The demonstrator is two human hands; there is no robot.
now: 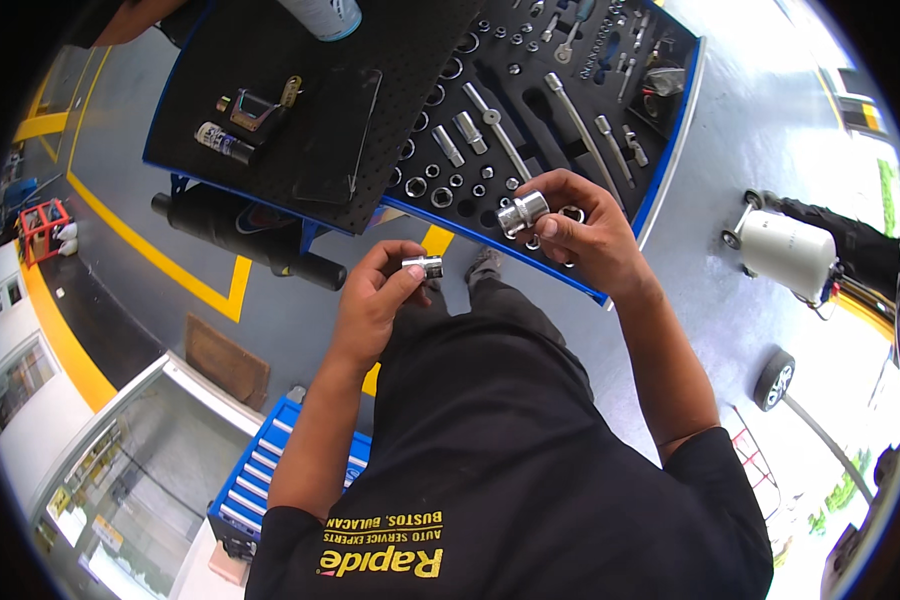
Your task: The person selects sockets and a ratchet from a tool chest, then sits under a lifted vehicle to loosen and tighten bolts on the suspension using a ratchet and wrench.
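Pinched in my left hand (375, 300) is a small chrome socket (425, 266), held just off the near edge of the tool cart. My right hand (595, 235) grips a larger chrome socket (522, 212) between thumb and fingers, over the front corner of a black foam tool tray (580, 130). Rows of sockets (442, 196) sit in the tray's cutouts, along with two long sockets (469, 132), a breaker bar (497, 130) and an extension bar (582, 130). At least one cutout near my right hand has no socket in it. Fingers hide part of both held sockets.
A perforated black work surface (260, 60) adjoins the tray, bearing a spray can (225, 142), a padlock-like item (291, 91) and a light-coloured canister (325, 14). A blue drawer cabinet (260, 470) stands behind my left arm. To the right are a white tank (790, 248) and a wheel (774, 379).
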